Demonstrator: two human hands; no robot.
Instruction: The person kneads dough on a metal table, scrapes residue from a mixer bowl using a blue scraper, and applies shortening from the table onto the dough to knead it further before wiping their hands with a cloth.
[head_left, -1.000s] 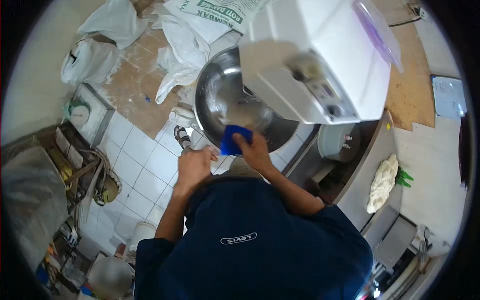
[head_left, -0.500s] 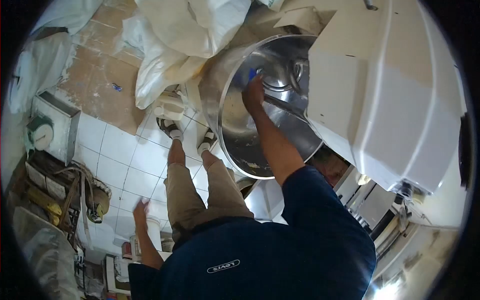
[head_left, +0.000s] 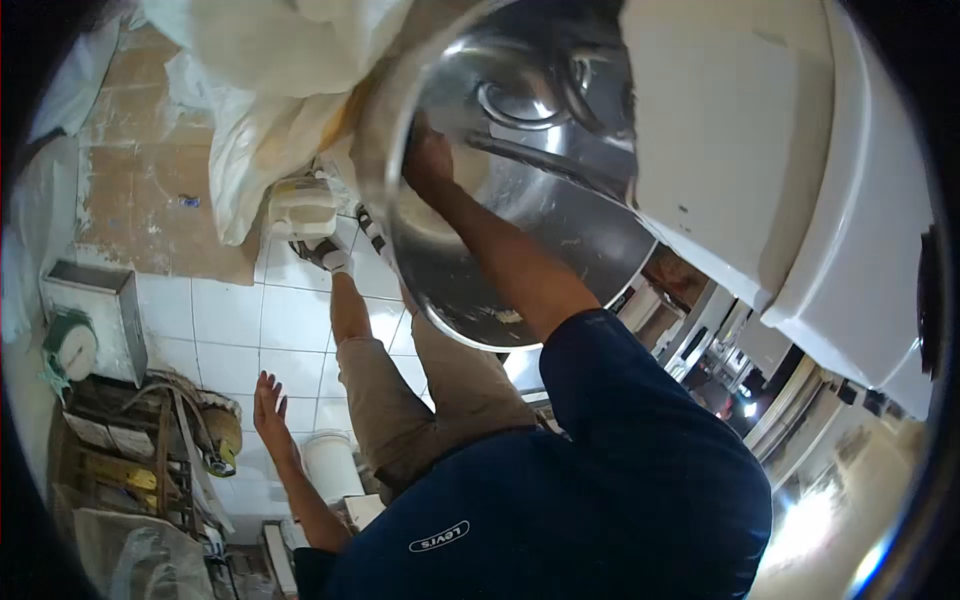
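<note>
My right hand (head_left: 430,158) is inside a large steel mixer bowl (head_left: 585,225), against the wall on the left. Its fingers look closed but are blurred, and what they hold is hidden. Close to that hand, a straight metal bar (head_left: 545,165) crosses the bowl, with a curved spiral dough hook (head_left: 520,118) beyond it. Pale residue clings to the inner wall. My left hand (head_left: 270,410) hangs low over the tiled floor, fingers stretched and apart, holding nothing.
The white mixer housing (head_left: 725,150) overhangs the bowl at right. White sacks (head_left: 285,50) and a plastic jug (head_left: 303,208) stand at upper left. Cardboard (head_left: 135,215) covers some floor. A dial scale (head_left: 75,345), a wooden rack (head_left: 130,440) and a white bucket (head_left: 332,465) are lower left.
My right hand has moved left along the inside of the bowl; the blue thing in it has gone out of sight. My left hand's fingers have spread. The camera view has shifted.
</note>
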